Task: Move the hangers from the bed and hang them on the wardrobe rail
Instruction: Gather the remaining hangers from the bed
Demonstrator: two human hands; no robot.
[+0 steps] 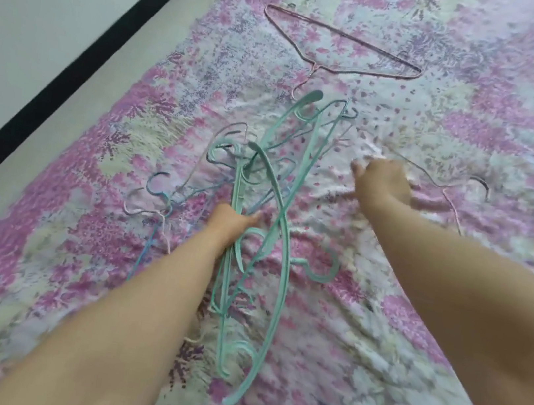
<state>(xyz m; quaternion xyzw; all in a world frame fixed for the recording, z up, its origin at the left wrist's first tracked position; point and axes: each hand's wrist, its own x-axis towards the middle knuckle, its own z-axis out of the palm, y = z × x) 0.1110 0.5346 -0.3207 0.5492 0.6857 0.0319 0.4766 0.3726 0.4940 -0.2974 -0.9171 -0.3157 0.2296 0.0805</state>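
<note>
Bare floral bedsheet (362, 320): open between the two hands and beyond the right fingers (359, 169). Obstacles: tangled green hangers (282, 239) beside the left fingers (253, 217); pink wire hanger (342, 45) well beyond both.

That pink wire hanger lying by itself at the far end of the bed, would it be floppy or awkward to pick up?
The pink hanger is probably light and a bit springy, since its frame is thin wire. It lies flat on the soft bedspread, so fingers may need to press into the cloth to get under it. Lying apart from the green tangle, it should lift without snagging.
</note>
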